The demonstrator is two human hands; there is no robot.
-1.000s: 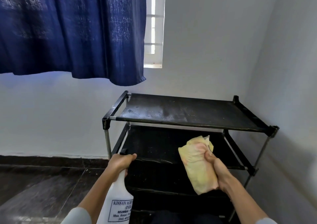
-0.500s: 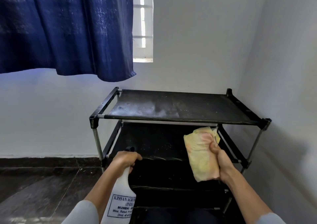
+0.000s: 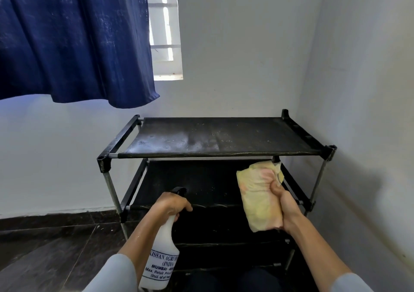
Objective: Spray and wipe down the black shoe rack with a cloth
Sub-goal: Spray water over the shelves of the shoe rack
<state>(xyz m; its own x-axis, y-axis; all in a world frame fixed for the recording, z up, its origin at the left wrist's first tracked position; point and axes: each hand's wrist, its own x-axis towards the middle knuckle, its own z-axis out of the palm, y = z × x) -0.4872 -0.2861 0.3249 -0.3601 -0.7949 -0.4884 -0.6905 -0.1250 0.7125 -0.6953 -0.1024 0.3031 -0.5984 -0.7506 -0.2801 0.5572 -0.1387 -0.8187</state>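
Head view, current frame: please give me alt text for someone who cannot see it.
A person's left hand grips a white spray bottle and the right hand holds a folded yellow cloth in front of a black shoe rack standing in a white-walled corner. Droplets speckle the rack's top shelf. A dark blue curtain hangs at upper left beside a window.

home: curtain, shoe rack

Shoe rack – matt black fabric shelves, metal poles; spray bottle – translucent white plastic
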